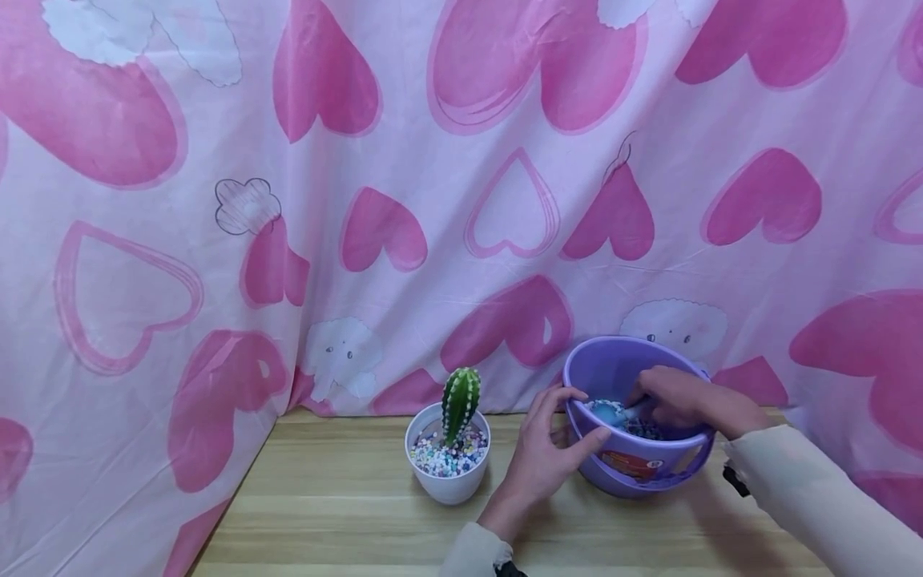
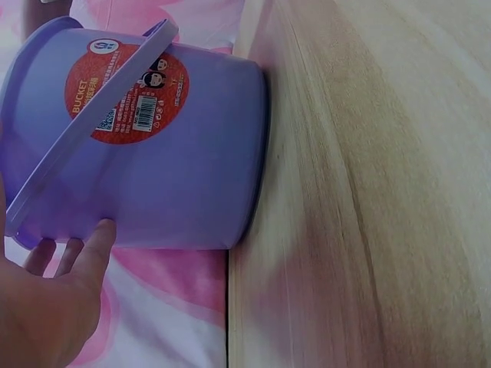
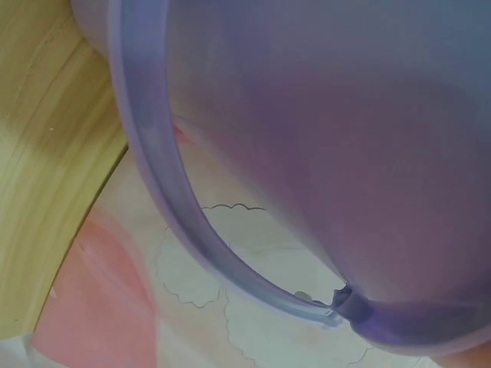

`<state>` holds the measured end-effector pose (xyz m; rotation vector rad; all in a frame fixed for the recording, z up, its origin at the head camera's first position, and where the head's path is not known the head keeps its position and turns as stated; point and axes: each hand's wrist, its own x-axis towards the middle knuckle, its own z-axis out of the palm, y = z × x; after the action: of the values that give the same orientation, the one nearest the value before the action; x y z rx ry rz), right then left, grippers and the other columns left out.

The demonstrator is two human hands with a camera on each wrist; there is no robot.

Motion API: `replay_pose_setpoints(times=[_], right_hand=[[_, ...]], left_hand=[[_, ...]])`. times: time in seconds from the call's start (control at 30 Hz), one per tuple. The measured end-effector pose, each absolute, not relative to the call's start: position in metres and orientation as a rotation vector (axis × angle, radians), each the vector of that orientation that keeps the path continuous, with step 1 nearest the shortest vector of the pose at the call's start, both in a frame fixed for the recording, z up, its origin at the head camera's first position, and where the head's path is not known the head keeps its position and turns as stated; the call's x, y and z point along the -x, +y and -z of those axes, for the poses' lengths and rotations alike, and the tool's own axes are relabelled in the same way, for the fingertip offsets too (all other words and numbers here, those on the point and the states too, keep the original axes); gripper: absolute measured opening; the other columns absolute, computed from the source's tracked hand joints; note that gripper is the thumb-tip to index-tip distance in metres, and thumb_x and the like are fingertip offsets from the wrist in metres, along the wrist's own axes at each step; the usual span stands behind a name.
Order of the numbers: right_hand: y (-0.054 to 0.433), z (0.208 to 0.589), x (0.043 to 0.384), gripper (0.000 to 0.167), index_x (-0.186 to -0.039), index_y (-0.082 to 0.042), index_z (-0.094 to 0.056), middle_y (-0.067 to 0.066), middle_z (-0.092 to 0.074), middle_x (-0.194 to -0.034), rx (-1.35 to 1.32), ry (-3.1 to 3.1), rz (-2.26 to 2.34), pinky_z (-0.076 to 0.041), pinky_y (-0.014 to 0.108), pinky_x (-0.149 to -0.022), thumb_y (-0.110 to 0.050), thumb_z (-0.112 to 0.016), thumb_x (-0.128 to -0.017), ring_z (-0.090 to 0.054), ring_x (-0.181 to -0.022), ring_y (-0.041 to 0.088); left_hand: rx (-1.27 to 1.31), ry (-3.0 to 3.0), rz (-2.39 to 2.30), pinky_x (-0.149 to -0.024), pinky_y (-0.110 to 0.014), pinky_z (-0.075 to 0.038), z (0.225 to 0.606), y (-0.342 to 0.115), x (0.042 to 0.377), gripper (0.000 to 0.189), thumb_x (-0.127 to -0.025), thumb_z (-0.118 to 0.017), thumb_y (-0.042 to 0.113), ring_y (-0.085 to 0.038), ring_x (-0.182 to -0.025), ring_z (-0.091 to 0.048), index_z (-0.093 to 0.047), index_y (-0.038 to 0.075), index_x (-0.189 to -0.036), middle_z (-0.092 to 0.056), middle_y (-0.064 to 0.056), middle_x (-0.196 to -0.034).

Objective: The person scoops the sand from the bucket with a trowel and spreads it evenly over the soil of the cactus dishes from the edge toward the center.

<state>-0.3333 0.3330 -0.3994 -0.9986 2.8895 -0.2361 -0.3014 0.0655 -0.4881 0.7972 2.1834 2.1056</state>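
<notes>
A purple bucket (image 1: 613, 465) with a red label stands on the table at the right, near the curtain. My left hand (image 1: 544, 453) holds it by the left rim, fingers at the far side and thumb at the front. In the left wrist view the left fingers (image 2: 93, 249) lie against the bucket's wall (image 2: 176, 184). My right hand (image 1: 674, 397) reaches down inside and grips the handle of a light blue scoop (image 1: 611, 413). The scoop's head lies among small coloured pebbles (image 1: 645, 430). In the right wrist view the bucket's wall (image 3: 368, 176) hides most of that hand.
Left of the bucket stands a white pot (image 1: 450, 487) with a green cactus (image 1: 461, 405) set in coloured pebbles. The bucket's carrying handle (image 3: 184, 215) hangs down its front. A pink heart-patterned curtain (image 1: 404, 296) rises behind the wooden table (image 1: 346, 505).
</notes>
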Motion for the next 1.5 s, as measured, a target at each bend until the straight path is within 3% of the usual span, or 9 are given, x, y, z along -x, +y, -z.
replay_pose_setpoints(times=[0.27,0.47,0.77,1.0,1.27,1.5], right_hand=[[0.336,0.393,0.33,0.021,-0.103,-0.01,-0.087,-0.004,-0.083,-0.097,1.012,2.911,0.306,-0.066,0.042,-0.082,-0.001,-0.082,-0.085,-0.077,-0.091,0.018],[0.34,0.386,0.327,0.019,-0.104,-0.011,-0.086,-0.005,-0.082,-0.098,1.034,2.882,0.416,-0.066,0.036,-0.08,-0.001,-0.081,-0.088,-0.075,-0.091,0.013],[0.341,0.364,0.315,0.022,-0.118,-0.009,-0.083,0.005,-0.082,-0.116,0.793,2.864,0.436,-0.067,0.051,-0.09,-0.006,-0.076,-0.098,-0.078,-0.109,0.031],[0.349,0.363,0.308,0.021,-0.117,-0.008,-0.083,0.0,-0.082,-0.113,0.874,2.921,0.457,-0.067,0.042,-0.087,-0.006,-0.076,-0.097,-0.076,-0.105,0.026],[0.357,0.359,0.3,0.021,-0.118,-0.007,-0.082,0.001,-0.081,-0.115,0.777,2.925,0.528,-0.067,0.034,-0.084,-0.007,-0.075,-0.099,-0.076,-0.102,0.019],[0.361,0.357,0.291,0.022,-0.12,-0.008,-0.082,0.003,-0.08,-0.118,0.734,2.96,0.57,-0.066,0.028,-0.084,-0.01,-0.075,-0.1,-0.076,-0.105,0.02]], left_hand=[[-0.81,2.211,-2.069,-0.104,-0.023,-0.06,0.487,0.066,0.303,0.047,-0.094,-0.083,0.051,-0.009,-0.131,-0.058,-0.062,0.042,-0.135,-0.051,0.003,-0.158],[-0.805,2.214,-2.046,-0.105,-0.023,-0.059,0.486,0.066,0.302,0.049,-0.094,-0.082,0.052,-0.008,-0.131,-0.057,-0.061,0.04,-0.137,-0.05,0.008,-0.157],[-0.772,2.22,-2.025,-0.105,-0.025,-0.06,0.484,0.065,0.301,0.054,-0.093,-0.082,0.055,-0.007,-0.131,-0.058,-0.061,0.038,-0.14,-0.049,0.017,-0.152],[-0.764,2.216,-2.018,-0.106,-0.024,-0.059,0.485,0.064,0.302,0.057,-0.094,-0.082,0.055,-0.007,-0.132,-0.057,-0.06,0.035,-0.142,-0.049,0.016,-0.151],[-0.77,2.22,-2.02,-0.106,-0.022,-0.058,0.487,0.064,0.303,0.057,-0.093,-0.082,0.055,-0.007,-0.134,-0.057,-0.06,0.036,-0.143,-0.05,0.015,-0.151],[-0.8,2.209,-2.037,-0.106,-0.022,-0.058,0.488,0.064,0.303,0.054,-0.094,-0.082,0.051,-0.009,-0.135,-0.057,-0.06,0.037,-0.141,-0.048,0.002,-0.16]])
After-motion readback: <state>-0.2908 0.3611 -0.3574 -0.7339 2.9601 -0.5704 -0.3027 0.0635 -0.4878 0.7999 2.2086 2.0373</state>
